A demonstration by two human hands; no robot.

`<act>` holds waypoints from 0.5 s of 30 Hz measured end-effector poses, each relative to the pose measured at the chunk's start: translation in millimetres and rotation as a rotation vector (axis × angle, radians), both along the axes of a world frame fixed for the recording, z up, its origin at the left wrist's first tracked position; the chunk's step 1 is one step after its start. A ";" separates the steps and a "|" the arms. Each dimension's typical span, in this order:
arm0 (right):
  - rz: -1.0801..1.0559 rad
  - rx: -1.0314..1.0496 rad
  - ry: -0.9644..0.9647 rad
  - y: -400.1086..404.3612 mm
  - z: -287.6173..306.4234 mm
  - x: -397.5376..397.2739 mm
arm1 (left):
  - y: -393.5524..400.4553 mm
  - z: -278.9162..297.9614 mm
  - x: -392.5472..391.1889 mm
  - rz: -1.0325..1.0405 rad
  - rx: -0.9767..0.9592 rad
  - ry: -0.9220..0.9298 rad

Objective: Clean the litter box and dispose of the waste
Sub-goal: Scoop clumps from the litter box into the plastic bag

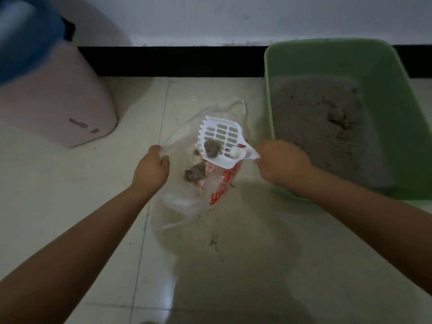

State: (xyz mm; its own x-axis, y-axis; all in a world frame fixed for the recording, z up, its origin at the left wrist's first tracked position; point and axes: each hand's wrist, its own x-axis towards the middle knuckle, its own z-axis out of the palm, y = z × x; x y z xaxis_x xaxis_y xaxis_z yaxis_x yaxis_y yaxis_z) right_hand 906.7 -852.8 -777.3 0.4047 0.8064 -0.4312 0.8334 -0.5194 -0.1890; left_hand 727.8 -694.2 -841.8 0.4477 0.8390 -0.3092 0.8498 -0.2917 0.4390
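The right hand (279, 163) grips the handle of a white scoop (221, 141), held over a clear bag (184, 183) on the floor (70, 183) with a grey clump (211, 149) on its slotted blade. The left hand (152, 167) pinches the bag's rim open; another clump (195, 174) lies inside. The green litter box (385, 108), holding grey litter, stands just right of the bag, and a pink bin (53, 104) sits well to the left.

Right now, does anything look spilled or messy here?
Yes. Grey litter crumbs lie scattered on the floor tiles just below the plastic bag, outside both the bag and the green litter box.
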 end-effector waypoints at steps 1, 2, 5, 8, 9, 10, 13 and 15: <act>0.050 -0.056 -0.060 2.9 -1.5 -6.1 | 0.3 -2.3 -1.2 0.003 -0.001 -0.019; 0.112 -0.092 -0.140 5.4 -3.2 -12.2 | 0.6 -3.0 -0.8 0.012 -0.009 -0.040; 0.244 -0.075 -0.441 13.1 -7.9 -24.8 | 3.6 0.6 4.8 -0.011 -0.007 -0.066; 0.283 0.008 -0.437 12.0 -17.8 -22.4 | 3.5 2.8 9.0 -0.067 0.080 -0.030; 0.287 0.056 -0.460 10.1 -19.2 -19.8 | 3.3 3.3 9.2 -0.079 0.098 -0.021; 0.287 0.102 -0.480 7.6 -18.0 -17.1 | 3.5 4.0 9.3 -0.092 0.109 -0.010; 0.171 0.135 -0.440 -7.5 4.3 -8.8 | 3.9 6.3 11.3 -0.109 0.078 0.030; 0.030 0.123 -0.368 -22.3 14.6 6.2 | 2.6 11.4 14.5 -0.118 0.124 0.073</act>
